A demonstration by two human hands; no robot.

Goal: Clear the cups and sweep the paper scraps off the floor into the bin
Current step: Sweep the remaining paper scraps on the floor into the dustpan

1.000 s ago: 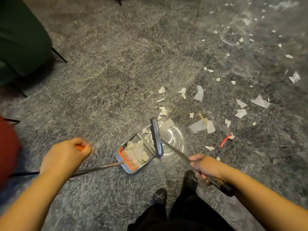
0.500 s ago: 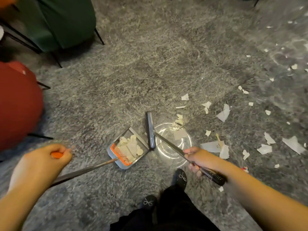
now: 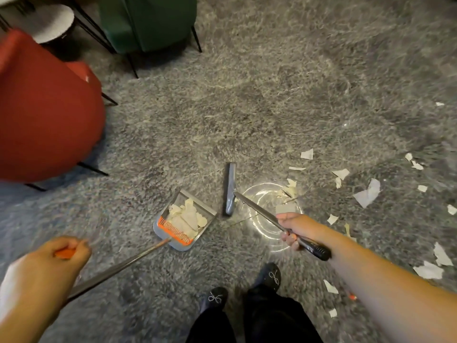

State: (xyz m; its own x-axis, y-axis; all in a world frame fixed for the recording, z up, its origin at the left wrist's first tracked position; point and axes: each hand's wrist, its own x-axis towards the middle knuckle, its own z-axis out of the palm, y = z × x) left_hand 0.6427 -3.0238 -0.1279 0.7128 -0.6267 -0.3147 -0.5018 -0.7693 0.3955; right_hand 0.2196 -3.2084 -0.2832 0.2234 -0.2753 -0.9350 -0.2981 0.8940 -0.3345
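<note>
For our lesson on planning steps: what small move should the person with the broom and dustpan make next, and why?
Probably reach the broom head right, past the nearest paper scraps, and draw them toward the dustpan. The pan's open mouth faces that way, and the scraps lie on the carpet behind the broom.

Hands point(image 3: 53, 256) on broom point(image 3: 230, 189), dustpan point(image 3: 184, 219)
</note>
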